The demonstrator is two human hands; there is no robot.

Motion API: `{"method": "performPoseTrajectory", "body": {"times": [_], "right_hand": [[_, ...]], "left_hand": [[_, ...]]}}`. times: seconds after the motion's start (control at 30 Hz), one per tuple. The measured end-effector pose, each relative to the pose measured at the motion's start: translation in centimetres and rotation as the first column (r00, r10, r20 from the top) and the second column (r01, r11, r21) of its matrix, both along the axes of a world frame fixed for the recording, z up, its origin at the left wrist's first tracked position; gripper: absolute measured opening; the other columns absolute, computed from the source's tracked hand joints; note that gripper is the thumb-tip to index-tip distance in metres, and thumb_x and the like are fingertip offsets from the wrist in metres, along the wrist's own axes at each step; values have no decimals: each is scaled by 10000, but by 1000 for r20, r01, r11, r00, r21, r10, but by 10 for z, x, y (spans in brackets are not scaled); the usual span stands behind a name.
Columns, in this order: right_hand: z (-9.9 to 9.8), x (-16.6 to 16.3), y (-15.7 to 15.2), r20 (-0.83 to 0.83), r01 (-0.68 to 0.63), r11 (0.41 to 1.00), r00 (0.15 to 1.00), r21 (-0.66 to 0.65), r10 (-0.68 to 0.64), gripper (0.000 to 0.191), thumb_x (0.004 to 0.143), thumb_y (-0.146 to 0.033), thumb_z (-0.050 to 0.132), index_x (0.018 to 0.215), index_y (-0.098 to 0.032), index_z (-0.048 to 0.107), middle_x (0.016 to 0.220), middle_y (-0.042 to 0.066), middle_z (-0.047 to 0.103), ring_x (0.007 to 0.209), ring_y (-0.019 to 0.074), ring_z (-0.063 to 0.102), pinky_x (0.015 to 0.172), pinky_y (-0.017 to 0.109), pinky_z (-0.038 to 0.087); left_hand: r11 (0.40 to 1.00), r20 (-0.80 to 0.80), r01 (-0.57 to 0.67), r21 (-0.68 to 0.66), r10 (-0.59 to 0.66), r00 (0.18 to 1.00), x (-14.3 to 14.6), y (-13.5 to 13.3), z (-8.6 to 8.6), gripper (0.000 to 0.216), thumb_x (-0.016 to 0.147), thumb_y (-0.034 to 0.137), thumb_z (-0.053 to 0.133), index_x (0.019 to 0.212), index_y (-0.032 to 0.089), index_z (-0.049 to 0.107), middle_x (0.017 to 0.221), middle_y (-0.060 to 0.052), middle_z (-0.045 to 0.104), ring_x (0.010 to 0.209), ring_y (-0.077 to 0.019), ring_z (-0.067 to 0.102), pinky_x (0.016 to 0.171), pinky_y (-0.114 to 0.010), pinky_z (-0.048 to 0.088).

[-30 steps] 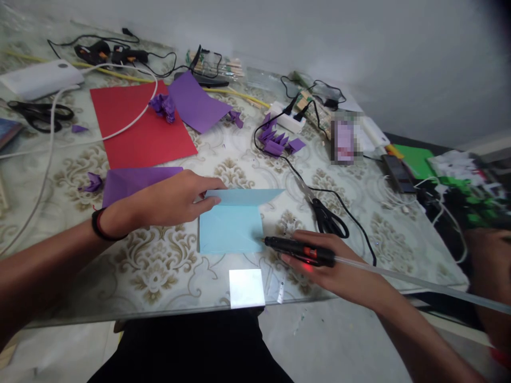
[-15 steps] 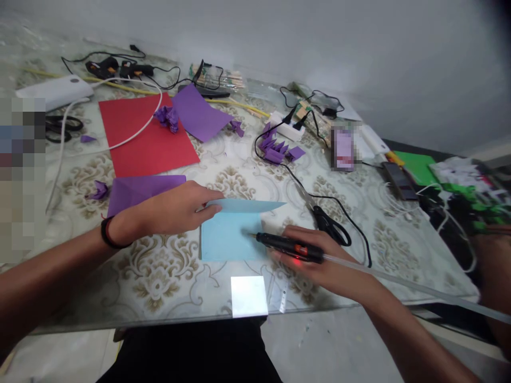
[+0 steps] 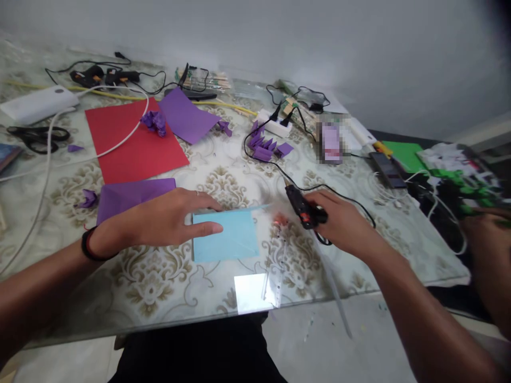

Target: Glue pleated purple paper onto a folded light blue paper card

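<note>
Blue paper (image 3: 233, 239), one piece, meets a spread left hand (image 3: 171, 215); right hand (image 3: 339, 218) grips one glue gun (image 3: 298, 206).

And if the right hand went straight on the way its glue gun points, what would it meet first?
Likely the black cord, just beyond the tip of the glue gun; purple folded pieces lie further along. The height of the right hand is unclear, so it could clear both.
</note>
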State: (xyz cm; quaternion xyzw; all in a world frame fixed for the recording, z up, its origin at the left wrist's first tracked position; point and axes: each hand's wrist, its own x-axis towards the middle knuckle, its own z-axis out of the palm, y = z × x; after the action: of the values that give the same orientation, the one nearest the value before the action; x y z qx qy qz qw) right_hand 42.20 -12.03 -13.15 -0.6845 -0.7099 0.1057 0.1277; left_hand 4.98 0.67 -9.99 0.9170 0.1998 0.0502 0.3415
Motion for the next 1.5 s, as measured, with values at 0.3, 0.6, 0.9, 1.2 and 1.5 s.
{"method": "performPoseTrajectory", "body": {"times": [0.3,0.6,0.9,1.2,1.5], "right_hand": [[-3,-7,-6,37,-107,980,994,169,103,328,975,-273,570,1276,-214,686,1373,158,682,1301,377,643,1103,608,531],[-3,-96,-31,-91,-401,886,898,234,430,495,978,-409,748,1392,-198,579,1500,188,585,1445,361,529,1247,638,388],[-28,-110,-24,-37,-491,830,855,264,517,310,1007,-293,715,1279,-161,645,1396,187,643,1380,336,585,1229,669,413],[-34,-113,-24,-9,-491,813,854,315,519,212,1016,-254,700,1205,-167,657,1307,165,701,1265,321,663,1177,643,485],[-34,-114,-23,-9,-489,801,852,345,523,171,1008,-234,707,1156,-156,675,1234,155,726,1199,307,688,1144,609,508]], "left_hand": [[998,-1,67,2,-67,998,-5,-16,-13,425,1095,497,503,1327,205,705,1545,-119,623,1372,-275,638,1166,-413,489],[993,2,111,27,-111,994,0,-18,-23,377,1047,393,603,1343,176,689,1581,-167,572,1464,-298,554,1215,-465,449],[990,4,140,7,-140,990,-9,-19,-37,351,1025,326,639,1336,174,693,1561,-179,585,1518,-309,490,1219,-488,441],[991,-35,129,46,-127,991,-7,-20,-41,412,991,293,675,1394,207,653,1627,-150,512,1493,-313,508,1217,-467,432],[982,-27,151,112,-149,988,-5,-20,-47,429,970,286,699,1390,202,664,1584,-186,544,1486,-344,503,1196,-540,439]]}}
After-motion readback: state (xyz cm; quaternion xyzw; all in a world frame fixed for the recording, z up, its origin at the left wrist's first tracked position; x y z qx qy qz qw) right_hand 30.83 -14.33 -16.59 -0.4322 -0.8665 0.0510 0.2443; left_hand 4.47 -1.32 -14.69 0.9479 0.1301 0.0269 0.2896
